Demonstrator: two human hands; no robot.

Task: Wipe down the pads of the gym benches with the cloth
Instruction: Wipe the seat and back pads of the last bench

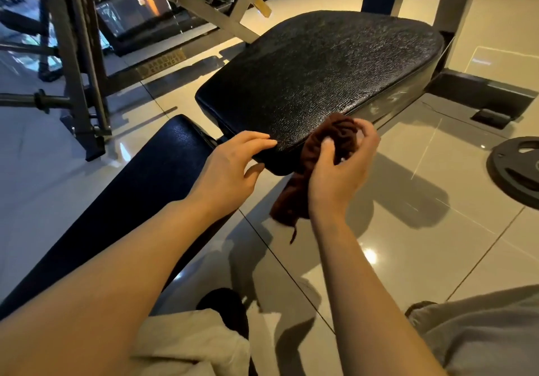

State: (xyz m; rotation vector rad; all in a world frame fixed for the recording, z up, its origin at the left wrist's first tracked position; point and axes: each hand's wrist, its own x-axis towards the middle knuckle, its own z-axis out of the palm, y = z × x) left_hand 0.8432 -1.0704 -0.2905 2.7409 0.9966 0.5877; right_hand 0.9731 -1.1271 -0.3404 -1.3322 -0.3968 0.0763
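I am holding a brown cloth [329, 154] in my right hand [338, 171]. My fingers [370, 139] are curling around it, and it is bunching up against the near edge of the big black pad [320, 75]. One end of the cloth is hanging down toward the floor [423, 259]. My left hand [233, 165] is at nine o'clock from the cloth. Its fingers are lying almost straight on top of the pad's near corner, and the thumb is tucking under the edge. A second long black pad [140, 189] is sitting at seven o'clock from the big one. A round weight plate [513, 171] is lying on the floor at three o'clock.
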